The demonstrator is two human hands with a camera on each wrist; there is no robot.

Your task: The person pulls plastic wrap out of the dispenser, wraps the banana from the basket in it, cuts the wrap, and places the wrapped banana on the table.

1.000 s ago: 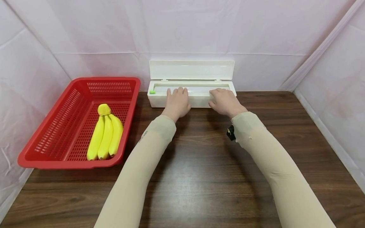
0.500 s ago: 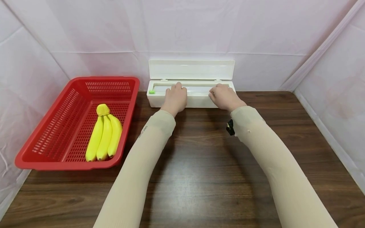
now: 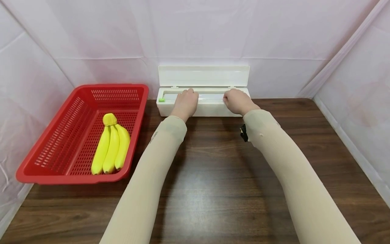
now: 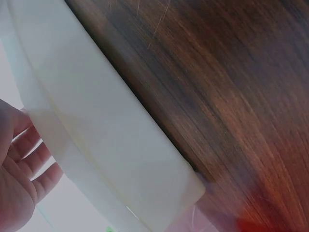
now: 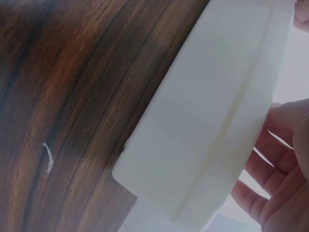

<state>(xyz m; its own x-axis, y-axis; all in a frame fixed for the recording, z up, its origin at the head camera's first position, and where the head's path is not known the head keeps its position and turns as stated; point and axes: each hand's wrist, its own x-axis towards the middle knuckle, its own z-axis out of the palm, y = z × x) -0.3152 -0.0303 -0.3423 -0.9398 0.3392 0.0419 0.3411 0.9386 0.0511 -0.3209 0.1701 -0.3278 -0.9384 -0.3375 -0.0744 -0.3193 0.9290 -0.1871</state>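
A long white cling film dispenser box (image 3: 210,109) sits against the back wall, lid (image 3: 204,76) raised. A pale roll (image 3: 210,97) shows inside, and a small green slide cutter (image 3: 161,100) is at the left of the front rim. My left hand (image 3: 186,103) is at the front rim, left of the middle, its fingers curled over the opening. My right hand (image 3: 237,100) is likewise curled at the right part of the rim. Both pinch at the film's edge; the clear film itself hardly shows. In the wrist views, left fingers (image 4: 36,154) and right fingers (image 5: 273,164) bend behind the box's upper edge.
A red plastic basket (image 3: 141,132) stands to the left with a bunch of yellow bananas (image 3: 112,145) in it. Dark wooden tabletop (image 3: 207,189) lies in front of the box. Pale cloth walls (image 3: 274,40) enclose the back and sides.
Both hands have gone from stretched fingers reaching over the box to curled fingers at its front rim. The box and its raised lid look much the same.
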